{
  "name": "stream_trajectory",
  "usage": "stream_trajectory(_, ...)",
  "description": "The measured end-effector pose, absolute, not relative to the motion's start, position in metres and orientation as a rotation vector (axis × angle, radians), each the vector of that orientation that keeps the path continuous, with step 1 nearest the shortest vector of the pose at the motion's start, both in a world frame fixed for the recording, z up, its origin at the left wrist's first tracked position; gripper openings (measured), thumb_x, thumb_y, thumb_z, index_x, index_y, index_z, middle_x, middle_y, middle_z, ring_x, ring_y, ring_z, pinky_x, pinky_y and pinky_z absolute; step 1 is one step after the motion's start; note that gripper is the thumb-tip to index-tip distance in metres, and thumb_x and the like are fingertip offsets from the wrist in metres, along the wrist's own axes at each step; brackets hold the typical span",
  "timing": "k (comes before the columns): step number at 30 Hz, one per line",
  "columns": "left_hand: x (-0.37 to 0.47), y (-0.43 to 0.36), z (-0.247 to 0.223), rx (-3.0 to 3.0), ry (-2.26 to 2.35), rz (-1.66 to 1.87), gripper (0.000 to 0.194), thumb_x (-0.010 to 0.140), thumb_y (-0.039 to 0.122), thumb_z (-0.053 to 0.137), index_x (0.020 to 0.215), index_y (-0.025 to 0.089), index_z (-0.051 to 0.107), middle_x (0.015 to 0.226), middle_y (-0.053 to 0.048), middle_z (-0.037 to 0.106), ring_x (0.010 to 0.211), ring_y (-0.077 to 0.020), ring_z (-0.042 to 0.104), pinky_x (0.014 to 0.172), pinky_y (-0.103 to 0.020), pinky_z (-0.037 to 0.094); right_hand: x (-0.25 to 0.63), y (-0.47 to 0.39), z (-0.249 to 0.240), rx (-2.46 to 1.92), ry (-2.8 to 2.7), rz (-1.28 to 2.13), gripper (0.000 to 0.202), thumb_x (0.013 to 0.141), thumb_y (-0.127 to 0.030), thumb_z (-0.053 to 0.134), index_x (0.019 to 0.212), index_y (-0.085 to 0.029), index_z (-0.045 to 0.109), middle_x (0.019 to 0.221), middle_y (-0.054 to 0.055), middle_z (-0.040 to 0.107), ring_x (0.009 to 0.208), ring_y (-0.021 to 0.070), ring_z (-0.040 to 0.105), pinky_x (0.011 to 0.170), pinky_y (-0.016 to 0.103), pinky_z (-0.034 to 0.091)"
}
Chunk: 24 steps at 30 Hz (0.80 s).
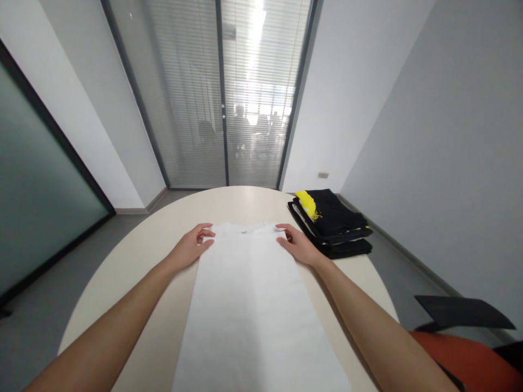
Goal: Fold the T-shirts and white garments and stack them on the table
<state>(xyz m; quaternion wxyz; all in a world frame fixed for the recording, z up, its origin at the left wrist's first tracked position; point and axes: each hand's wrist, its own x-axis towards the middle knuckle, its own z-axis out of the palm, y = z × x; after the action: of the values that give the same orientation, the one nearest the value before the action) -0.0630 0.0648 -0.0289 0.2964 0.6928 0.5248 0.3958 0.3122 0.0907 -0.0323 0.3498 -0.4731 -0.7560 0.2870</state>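
A white T-shirt (pixel 253 305), its sides folded in to a long narrow shape, lies flat on the round table with its collar at the far end. My left hand (pixel 193 246) is at the far left corner of the shirt, fingers curled and thumb close to them at the cloth's edge. At the far right corner, my right hand (pixel 300 246) has its fingers and thumb curled on the fabric in much the same way. The fingertips partly hide both corners. A small dark mark shows inside the collar between the hands.
The pale round table (pixel 151 245) has a stack of folded black garments (pixel 339 218) with a yellow print at its right far edge. An orange chair (pixel 469 359) with a black armrest (pixel 466 313) stands at the lower right. Beyond are a glass partition with blinds (pixel 253 136) and walls.
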Motion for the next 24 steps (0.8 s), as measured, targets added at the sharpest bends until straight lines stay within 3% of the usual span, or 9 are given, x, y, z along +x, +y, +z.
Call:
stream_trajectory(8,-0.069,0.056,-0.023,2.006,1.450,0.768,0.042,0.080,0.040,0.064,0.118,0.020,0.064,0.112,-0.007,0.071,0.074,-0.0159,0.058,0.074,-0.030,0.046,0.314,0.085,-0.020,-1.367,-2.095,0.784,0.039,0.079,-0.037,0.065,0.113,-0.018,0.068,0.068,-0.005,0.043,0.064,0.0135,0.042,0.063,0.027,0.035)
stream_trajectory(11,-0.070,0.049,-0.017,1.973,1.382,0.691,0.045,0.077,0.038,0.067,0.118,0.020,0.065,0.111,-0.008,0.071,0.084,-0.0192,0.063,0.076,-0.031,0.047,0.320,0.077,-0.012,-1.384,-2.116,1.004,0.043,0.075,-0.037,0.070,0.112,-0.016,0.068,0.066,-0.006,0.040,0.061,0.0125,0.040,0.059,0.026,0.033)
stream_trajectory(14,-0.069,0.041,-0.013,1.952,1.330,0.656,0.043,0.077,0.036,0.067,0.117,0.021,0.066,0.110,-0.008,0.072,0.090,-0.0216,0.064,0.080,-0.032,0.048,0.325,0.066,-0.006,-1.340,-2.144,1.106,0.045,0.074,-0.039,0.072,0.113,-0.016,0.068,0.070,-0.004,0.048,0.063,0.0130,0.043,0.061,0.026,0.036)
stream_trajectory(19,-0.068,0.034,0.002,1.933,1.308,0.819,0.034,0.079,0.038,0.067,0.109,0.021,0.069,0.110,-0.008,0.071,0.092,-0.0212,0.064,0.079,-0.032,0.047,0.321,0.055,0.000,-1.204,-2.069,1.007,0.039,0.081,-0.045,0.067,0.109,-0.018,0.068,0.088,0.002,0.062,0.069,0.0137,0.047,0.065,0.027,0.040)
stream_trajectory(24,-0.068,0.048,0.003,1.716,1.262,1.293,0.046,0.073,0.047,0.075,0.107,0.018,0.064,0.109,-0.011,0.071,0.101,-0.0231,0.063,0.087,-0.033,0.048,0.311,0.066,-0.006,-1.175,-1.781,0.925,0.049,0.086,-0.056,0.060,0.120,-0.020,0.059,0.079,0.000,0.054,0.066,0.0144,0.047,0.059,0.026,0.039)
